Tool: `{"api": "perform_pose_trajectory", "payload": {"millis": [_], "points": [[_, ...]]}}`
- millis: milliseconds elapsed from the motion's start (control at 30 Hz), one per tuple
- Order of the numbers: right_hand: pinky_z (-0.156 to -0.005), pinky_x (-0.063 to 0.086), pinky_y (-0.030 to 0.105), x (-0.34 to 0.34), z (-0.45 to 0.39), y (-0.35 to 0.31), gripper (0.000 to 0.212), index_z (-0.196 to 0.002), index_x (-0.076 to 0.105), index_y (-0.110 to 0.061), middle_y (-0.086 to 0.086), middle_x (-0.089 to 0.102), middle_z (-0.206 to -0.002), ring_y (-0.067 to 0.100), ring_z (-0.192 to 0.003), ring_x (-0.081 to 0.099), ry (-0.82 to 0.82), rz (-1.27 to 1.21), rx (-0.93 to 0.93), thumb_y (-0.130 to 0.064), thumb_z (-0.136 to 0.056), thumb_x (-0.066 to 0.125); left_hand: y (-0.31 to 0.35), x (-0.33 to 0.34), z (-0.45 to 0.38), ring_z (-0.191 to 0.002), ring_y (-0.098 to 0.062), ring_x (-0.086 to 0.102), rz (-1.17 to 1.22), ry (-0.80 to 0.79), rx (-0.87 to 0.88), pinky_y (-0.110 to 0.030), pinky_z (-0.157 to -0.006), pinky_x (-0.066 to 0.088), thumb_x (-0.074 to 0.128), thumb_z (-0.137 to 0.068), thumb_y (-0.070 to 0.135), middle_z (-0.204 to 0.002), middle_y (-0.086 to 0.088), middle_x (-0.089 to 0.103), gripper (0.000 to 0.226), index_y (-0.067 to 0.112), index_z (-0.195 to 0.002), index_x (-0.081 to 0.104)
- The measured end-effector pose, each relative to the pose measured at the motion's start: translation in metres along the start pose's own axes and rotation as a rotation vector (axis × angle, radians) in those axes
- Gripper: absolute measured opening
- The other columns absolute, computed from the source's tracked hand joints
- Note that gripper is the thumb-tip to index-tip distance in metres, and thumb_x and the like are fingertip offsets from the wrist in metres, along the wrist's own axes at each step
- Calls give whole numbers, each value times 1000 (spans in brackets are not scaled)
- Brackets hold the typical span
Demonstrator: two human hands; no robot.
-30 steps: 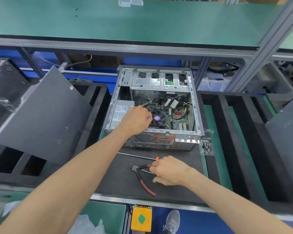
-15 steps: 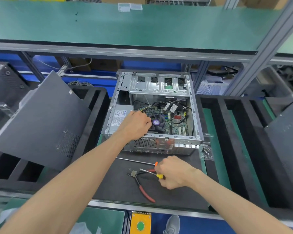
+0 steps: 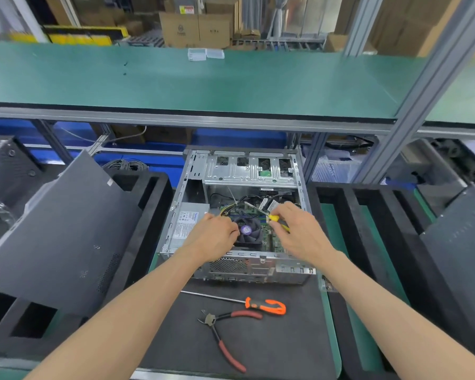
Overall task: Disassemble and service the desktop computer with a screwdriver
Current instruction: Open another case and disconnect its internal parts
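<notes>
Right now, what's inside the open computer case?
Inside the computer case: a silver power supply, a black cooler fan, cables and a green board. The left hand and the right hand, gripping a yellow screwdriver, cover parts of the board.

Workstation setting. Green-surfaced upper shelf point(image 3: 176, 80) on grey aluminium framing, one upright post point(image 3: 412, 111) at right. Cardboard boxes point(image 3: 198, 28) stacked behind the shelf, beside yellow-and-black items point(image 3: 85, 34). Blue bins point(image 3: 239, 138) beneath the shelf. Dark mat on the tabletop point(image 3: 272, 349), edged in green. Black foam trays point(image 3: 368, 215) either side. Even overhead lighting.
</notes>
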State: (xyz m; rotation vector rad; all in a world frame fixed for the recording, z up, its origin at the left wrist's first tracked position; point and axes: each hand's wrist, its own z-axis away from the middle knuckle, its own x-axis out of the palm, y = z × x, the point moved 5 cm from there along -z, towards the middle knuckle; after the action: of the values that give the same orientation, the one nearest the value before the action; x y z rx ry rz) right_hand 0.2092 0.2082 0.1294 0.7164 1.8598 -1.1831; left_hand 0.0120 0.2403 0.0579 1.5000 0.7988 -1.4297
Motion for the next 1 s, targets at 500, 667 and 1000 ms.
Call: {"api": "perform_pose_trajectory", "payload": {"millis": [500,667,1000], "points": [[-73,51,33,3,-46,43,18,-90,58,-22,-2,67,-84,16,-82,63,-65,-58,274,-8,-89,69,28,24,-55,-139,-32,36,62,-273,-60,-48,-113,34,64,-94,42,-156,-5,36,75,23,-157,27],[-66,41,32,15,-55,37,17,-93,52,-19,0,63,-87,18,-82,56,-141,-3,200,-7,-92,63,27,30,-61,-138,-31,40,57,-284,-32,-38,-116,27,66,-94,37,-154,-9,40,78,21,-158,26],[-69,48,38,21,-61,37,17,-93,52,-17,-1,54,-85,22,-84,54,-197,53,180,-6,-88,64,22,37,-62,-141,-30,33,137,-265,-59,-41,-119,23,69,-87,51,-157,-6,36,87,24,-158,27]]}}
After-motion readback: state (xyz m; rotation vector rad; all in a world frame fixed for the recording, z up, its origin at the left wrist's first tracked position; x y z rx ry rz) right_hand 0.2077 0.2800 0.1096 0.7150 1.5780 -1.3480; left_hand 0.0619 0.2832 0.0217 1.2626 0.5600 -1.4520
